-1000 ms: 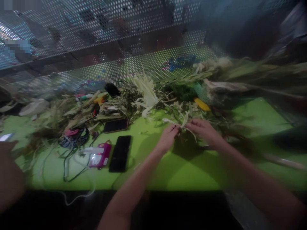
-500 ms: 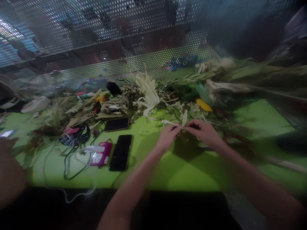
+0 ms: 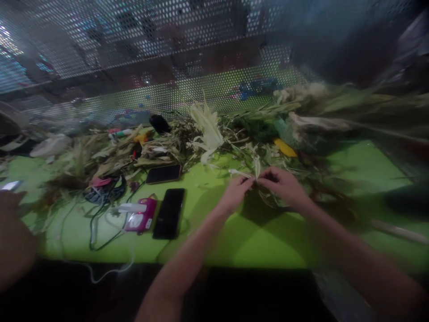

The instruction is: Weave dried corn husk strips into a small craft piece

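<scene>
Pale strips of what looks like corn husk [image 3: 257,166] rise between my fingertips, over the green table [image 3: 248,243]. My left hand [image 3: 236,190] pinches a husk piece, and a whitish end pokes out above its fingers. Fingertip to fingertip with it, my right hand [image 3: 279,183] pinches the upright strip. The exact spot where the fingers meet is too small and dim to make out. Beyond my hands lies a heap of dried husks [image 3: 187,143], with a larger pale corn husk [image 3: 208,129] standing out of it.
A black phone [image 3: 169,213], another phone [image 3: 163,173] and a pink power adapter [image 3: 142,217] with cables lie to the left. A yellow object [image 3: 284,147] sits behind my right hand. A perforated screen [image 3: 174,62] closes the back. Another person's arm [image 3: 15,246] shows at far left.
My hands stay almost in place, shifted very slightly right. The upright husk strip has tilted a little, and a thin loop of strip now shows below my right fingers.
</scene>
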`<state>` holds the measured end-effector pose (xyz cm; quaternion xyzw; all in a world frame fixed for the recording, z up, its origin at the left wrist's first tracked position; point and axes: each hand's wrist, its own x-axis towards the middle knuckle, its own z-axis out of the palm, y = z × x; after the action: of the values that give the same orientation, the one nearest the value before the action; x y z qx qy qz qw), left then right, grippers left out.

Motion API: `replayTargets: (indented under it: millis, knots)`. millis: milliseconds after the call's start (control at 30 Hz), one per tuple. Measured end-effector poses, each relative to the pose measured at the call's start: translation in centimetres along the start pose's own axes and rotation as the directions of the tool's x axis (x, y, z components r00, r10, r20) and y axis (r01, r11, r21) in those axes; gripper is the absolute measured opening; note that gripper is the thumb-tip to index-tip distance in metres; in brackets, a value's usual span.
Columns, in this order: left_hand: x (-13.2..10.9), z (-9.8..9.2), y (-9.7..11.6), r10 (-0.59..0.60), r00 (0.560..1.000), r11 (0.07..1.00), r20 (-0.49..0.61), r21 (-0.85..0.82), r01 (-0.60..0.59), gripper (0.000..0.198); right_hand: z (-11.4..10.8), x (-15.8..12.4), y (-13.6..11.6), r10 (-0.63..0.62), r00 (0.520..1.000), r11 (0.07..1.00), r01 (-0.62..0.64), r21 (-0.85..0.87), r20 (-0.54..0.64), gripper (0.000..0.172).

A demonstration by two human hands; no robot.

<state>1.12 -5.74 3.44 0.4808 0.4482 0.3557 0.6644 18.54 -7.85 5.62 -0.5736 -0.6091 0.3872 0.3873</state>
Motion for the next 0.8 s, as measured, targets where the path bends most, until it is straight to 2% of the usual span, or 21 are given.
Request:
replayTargets:
  millis: [133,267,333,400,433,500,567,633,700,800]
  knots:
    - [-0.3,0.0,0.5,-0.122,0.993,0.984,0.001,-0.130,0.121,0.029,0.1,0.0,0.0,-0.018,1.000,1.000,0.017,-0.026,-0.021,0.023]
    - [-0.4,0.0,0.8,-0.071,0.997,0.992,0.041,-0.101,0.075,0.026,0.1,0.2,0.5,-0.045,0.999,0.999,0.045,-0.023,-0.010,0.024]
    - [-0.2,-0.1,0.7,-0.046,0.999,0.991,0.024,-0.125,0.049,0.024,-0.1,0.2,0.8,-0.076,0.997,0.994,0.073,-0.083,-0.026,0.021]
    - [-0.1,-0.2,0.6,-0.043,0.999,0.986,-0.004,-0.163,0.042,0.024,-0.4,0.2,1.0,-0.177,0.980,0.968,0.157,-0.197,-0.090,0.017]
    - [0.0,-0.3,0.5,-0.050,0.999,0.983,-0.020,-0.180,0.045,0.024,-0.6,0.1,1.1,-0.256,0.957,0.939,0.212,-0.271,-0.137,0.015]
    - [0.2,-0.4,0.4,-0.084,0.995,0.973,-0.054,-0.219,0.070,0.024,-0.8,0.0,1.0,-0.439,0.872,0.849,0.325,-0.416,-0.216,0.014]
    - [0.4,-0.3,0.3,-0.123,0.990,0.961,-0.072,-0.258,0.100,0.023,-0.7,-0.2,1.0,-0.595,0.779,0.740,0.434,-0.513,-0.200,0.015]
    - [0.6,-0.2,0.0,-0.119,0.988,0.956,-0.103,-0.281,0.086,0.019,-0.1,-0.4,1.0,-0.698,0.712,0.625,0.553,-0.552,-0.076,0.015]
    - [0.7,0.0,-0.2,-0.068,0.987,0.957,-0.145,-0.288,0.023,0.018,0.7,-0.5,1.3,-0.746,0.661,0.511,0.644,-0.569,0.079,0.020]
    - [0.9,0.2,-0.5,-0.003,0.989,0.954,-0.145,-0.297,-0.041,0.020,1.8,-0.6,1.7,-0.747,0.631,0.410,0.684,-0.603,0.207,0.027]
